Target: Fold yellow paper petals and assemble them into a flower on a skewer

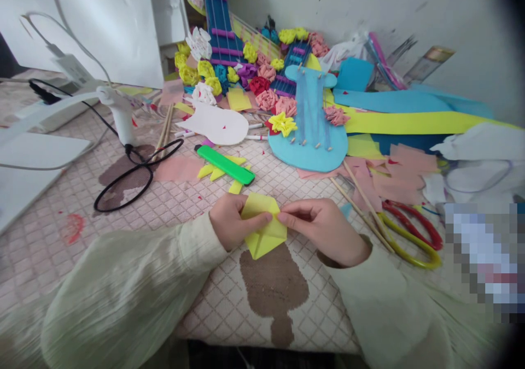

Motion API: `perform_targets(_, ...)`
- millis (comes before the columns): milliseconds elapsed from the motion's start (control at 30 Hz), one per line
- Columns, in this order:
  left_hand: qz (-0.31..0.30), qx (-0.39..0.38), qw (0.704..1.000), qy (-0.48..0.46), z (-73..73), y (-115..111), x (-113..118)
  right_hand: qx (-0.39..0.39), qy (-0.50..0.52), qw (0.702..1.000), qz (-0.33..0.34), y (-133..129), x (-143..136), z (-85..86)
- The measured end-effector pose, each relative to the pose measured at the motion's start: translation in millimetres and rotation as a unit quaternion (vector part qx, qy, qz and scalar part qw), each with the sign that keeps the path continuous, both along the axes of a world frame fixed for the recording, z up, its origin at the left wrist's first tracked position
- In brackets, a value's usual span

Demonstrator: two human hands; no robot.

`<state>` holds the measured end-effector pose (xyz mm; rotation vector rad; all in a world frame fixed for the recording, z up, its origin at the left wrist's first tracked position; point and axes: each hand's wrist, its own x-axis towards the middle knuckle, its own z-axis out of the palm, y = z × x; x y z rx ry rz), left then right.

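A sheet of yellow paper point(266, 238) with creases and folded edges is held up between my two hands, above the near part of the table. My left hand point(232, 221) grips its left side, thumb lying across the front. At the right edge, the thumb and fingertips of my right hand point(315, 224) pinch the paper. Just beyond it lies a green utility knife point(225, 165) on top of several folded yellow paper pieces point(209, 171). Farther back rests a light-blue lyre-shaped cutout point(307, 147) with strings and a yellow paper flower point(283, 124) on it.
Red-and-yellow-handled scissors point(412, 235) and thin wooden sticks point(369, 210) lie to the right, near pink paper scraps point(404, 175). A black cable point(123, 188) loops at left beside a white stand point(121, 117). Colourful paper flowers point(209, 79) crowd the back, near a white cutout point(221, 123).
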<state>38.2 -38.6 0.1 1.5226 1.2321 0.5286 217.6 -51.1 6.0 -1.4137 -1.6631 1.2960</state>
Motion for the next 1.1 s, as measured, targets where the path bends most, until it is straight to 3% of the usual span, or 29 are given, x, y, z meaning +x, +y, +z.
perform_targets(100,-0.004,0.034,0.997,0.063,-0.1,-1,0,-0.013,-0.008,1.0,0.0,1,2,0.1)
perform_targets(233,-0.028,0.081,0.995,0.042,-1.3,0,-1,-0.033,-0.019,0.999,0.001,2,3,3.8)
perform_targets(433,0.003,0.244,0.965,0.096,0.0,9,-12,-0.047,-0.072,0.996,0.017,5,6,9.2)
perform_targets(533,-0.01,0.31,0.944,0.109,-2.7,13,-13,0.004,-0.12,0.993,0.007,4,6,6.2)
perform_targets(667,-0.026,0.376,0.919,0.116,-10.8,14,-12,0.163,-0.168,0.972,-0.027,4,2,-1.3)
perform_targets(733,-0.034,0.403,0.908,0.113,-14.7,14,-11,0.2,-0.178,0.963,-0.01,5,0,-5.2)
perform_targets(1100,-0.102,0.49,0.86,0.097,-22.3,11,-9,0.185,-0.154,0.969,0.063,6,-4,-8.9)
